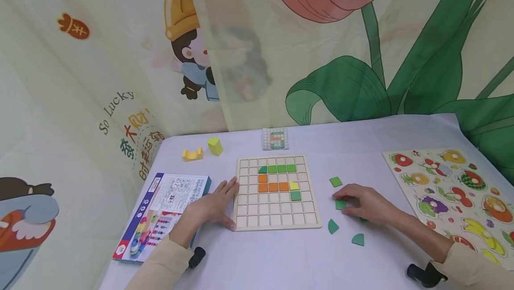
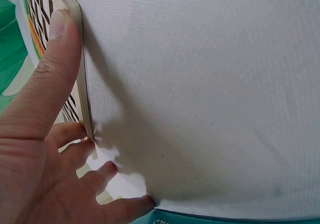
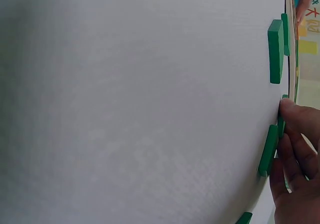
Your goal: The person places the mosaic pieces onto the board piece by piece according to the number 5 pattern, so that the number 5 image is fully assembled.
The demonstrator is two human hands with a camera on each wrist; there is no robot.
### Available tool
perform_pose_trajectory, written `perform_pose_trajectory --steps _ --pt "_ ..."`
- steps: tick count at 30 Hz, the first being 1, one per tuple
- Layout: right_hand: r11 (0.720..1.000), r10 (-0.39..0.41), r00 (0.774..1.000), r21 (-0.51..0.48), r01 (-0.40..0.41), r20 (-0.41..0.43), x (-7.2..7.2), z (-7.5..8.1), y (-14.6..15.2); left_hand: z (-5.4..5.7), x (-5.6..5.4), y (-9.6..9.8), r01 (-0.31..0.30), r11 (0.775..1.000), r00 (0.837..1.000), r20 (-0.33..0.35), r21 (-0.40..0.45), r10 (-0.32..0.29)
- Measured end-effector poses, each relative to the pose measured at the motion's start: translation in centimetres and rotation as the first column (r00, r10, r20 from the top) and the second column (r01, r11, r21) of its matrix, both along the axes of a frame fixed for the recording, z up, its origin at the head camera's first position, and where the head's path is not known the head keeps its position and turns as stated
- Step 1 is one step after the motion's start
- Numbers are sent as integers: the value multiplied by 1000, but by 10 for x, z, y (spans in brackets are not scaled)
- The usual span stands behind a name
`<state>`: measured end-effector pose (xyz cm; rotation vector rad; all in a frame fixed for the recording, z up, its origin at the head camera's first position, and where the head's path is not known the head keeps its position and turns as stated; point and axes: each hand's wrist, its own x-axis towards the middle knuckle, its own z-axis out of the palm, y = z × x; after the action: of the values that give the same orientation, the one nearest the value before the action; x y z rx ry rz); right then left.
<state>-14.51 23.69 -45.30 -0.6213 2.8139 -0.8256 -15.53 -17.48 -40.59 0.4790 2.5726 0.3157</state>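
Note:
A wooden grid board point(image 1: 277, 221) lies mid-table, with green, orange and yellow tiles set in some of its squares. At its left edge rests my left hand point(image 1: 213, 203), fingers spread and thumb by the near corner; in the left wrist view the thumb point(image 2: 62, 66) lies against the board's edge. My right hand point(image 1: 371, 203), right of the board, pinches a green square tile point(image 1: 340, 204) between thumb and fingers at table level. Around it lie another green square point(image 1: 335, 181), two green rounded pieces, a quarter-circle point(image 1: 358, 239) and a wedge point(image 1: 333, 226), and a tile partly under the hand.
Behind the board lies a small pattern card point(image 1: 275, 139). A yellow arch block point(image 1: 193, 154) and a yellow-green block point(image 1: 215, 146) stand back left. A printed box point(image 1: 160, 218) lies left, a fruit-picture sheet point(image 1: 441, 183) right. A patterned cloth hangs behind the table.

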Motion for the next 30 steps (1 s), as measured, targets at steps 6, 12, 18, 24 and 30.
perform_pose_trajectory --steps 6,12,18,24,30 --pt "1000 -4 1000 5 4 -3 0 1 -2 -1 0 0 0 1000 1000 -1 -6 0" --pt "999 30 999 -23 -31 -37 -3 3 -12 -2 -1 -1 8 1000 1000 -7 -14 -8" --pt "994 97 994 -49 -99 -43 -9 9 -40 -4 -3 -2 10 1000 1000 -6 -14 -10" --pt "982 166 986 -86 -167 -14 -14 12 -73 -4 -3 -2 11 1000 1000 1 -13 -11" --pt "974 216 976 -58 -217 -31 -12 7 -95 -3 -3 -2 13 1000 1000 1 -24 -13"
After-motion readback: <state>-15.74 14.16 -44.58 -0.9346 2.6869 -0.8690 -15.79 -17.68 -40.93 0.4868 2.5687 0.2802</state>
